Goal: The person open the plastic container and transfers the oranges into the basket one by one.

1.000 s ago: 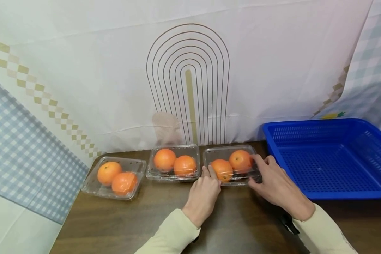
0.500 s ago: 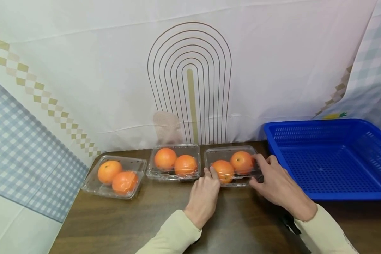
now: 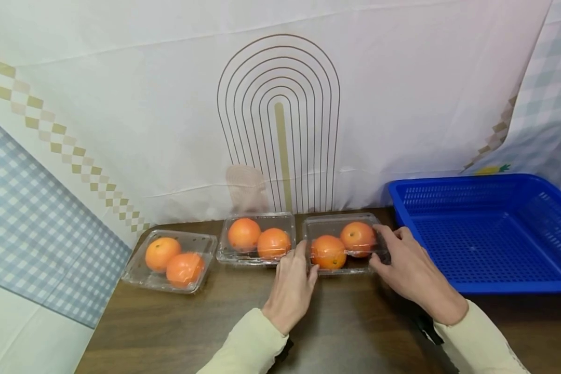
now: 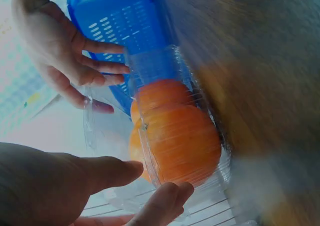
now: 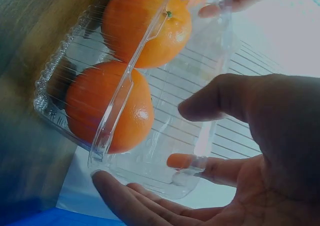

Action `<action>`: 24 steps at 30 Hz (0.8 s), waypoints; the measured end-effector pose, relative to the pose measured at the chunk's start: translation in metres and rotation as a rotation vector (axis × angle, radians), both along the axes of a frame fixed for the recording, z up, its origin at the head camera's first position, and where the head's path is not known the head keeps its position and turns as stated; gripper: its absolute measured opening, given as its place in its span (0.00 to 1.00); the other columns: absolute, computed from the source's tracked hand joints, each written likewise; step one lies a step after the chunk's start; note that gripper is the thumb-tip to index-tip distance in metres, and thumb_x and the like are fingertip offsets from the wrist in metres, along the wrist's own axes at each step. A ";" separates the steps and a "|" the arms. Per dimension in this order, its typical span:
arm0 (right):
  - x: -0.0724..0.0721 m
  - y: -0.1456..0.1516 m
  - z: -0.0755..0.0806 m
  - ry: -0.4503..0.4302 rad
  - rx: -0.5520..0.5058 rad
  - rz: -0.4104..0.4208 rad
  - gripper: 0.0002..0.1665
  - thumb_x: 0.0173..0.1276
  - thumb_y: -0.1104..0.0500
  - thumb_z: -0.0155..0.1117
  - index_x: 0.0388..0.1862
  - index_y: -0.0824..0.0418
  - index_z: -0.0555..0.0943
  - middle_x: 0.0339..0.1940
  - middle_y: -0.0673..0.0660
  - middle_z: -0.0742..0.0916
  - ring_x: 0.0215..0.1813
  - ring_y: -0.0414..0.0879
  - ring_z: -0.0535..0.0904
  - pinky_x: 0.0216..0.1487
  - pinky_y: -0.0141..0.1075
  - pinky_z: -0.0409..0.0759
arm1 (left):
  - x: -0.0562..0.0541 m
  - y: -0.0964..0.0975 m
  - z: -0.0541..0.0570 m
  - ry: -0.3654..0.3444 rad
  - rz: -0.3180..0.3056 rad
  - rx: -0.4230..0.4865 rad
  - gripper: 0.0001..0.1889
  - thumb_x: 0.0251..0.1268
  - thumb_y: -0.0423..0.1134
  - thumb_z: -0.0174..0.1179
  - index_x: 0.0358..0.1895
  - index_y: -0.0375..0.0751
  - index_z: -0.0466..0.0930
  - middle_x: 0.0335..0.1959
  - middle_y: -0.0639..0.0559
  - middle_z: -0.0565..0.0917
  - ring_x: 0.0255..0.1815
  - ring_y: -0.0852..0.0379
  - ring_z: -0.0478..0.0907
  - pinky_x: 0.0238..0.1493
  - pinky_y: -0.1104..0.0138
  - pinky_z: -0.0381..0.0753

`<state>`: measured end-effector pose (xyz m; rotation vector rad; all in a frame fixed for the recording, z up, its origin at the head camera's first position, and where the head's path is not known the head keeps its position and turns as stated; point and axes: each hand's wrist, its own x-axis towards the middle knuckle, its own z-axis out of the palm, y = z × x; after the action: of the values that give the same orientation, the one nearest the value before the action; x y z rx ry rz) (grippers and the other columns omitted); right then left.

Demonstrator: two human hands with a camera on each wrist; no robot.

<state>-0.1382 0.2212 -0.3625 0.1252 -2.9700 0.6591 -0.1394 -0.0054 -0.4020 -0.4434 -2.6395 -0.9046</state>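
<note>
A clear plastic clamshell box [image 3: 320, 224] with two oranges [image 3: 329, 252] inside sits on the table in front of me, its lid down over the fruit. My left hand [image 3: 290, 291] is at the box's left end, with the thumb at the front corner and the fingers along the left side. At the right end is my right hand [image 3: 413, 275], thumb toward the front and fingers reaching round the side. In the right wrist view the thumb [image 5: 205, 103] lies across the clear plastic, and one fingertip shows through it. The left wrist view has thumb and fingers by the lid rim.
Two more clear boxes [image 3: 280, 222] [image 3: 135, 270], each with two oranges, stand to the left. A blue plastic basket [image 3: 509, 287] is at the right. Behind the wooden table [image 3: 336, 322] hangs a patterned cloth [image 3: 392, 104].
My left hand has shifted from the box's front left corner to its left side, and its thumb now shows at the front. My right hand stays nearly where it was.
</note>
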 end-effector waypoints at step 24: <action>-0.008 0.002 -0.003 0.204 -0.078 -0.014 0.48 0.68 0.56 0.68 0.79 0.65 0.56 0.53 0.71 0.78 0.51 0.63 0.79 0.40 0.58 0.83 | 0.000 -0.007 -0.003 -0.382 -0.092 0.318 0.21 0.75 0.38 0.60 0.58 0.20 0.76 0.21 0.50 0.88 0.23 0.64 0.86 0.38 0.69 0.92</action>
<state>-0.1457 0.2229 -0.3657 0.1551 -2.7438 0.7138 -0.1390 -0.0120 -0.4047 -0.3402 -2.7423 -1.5434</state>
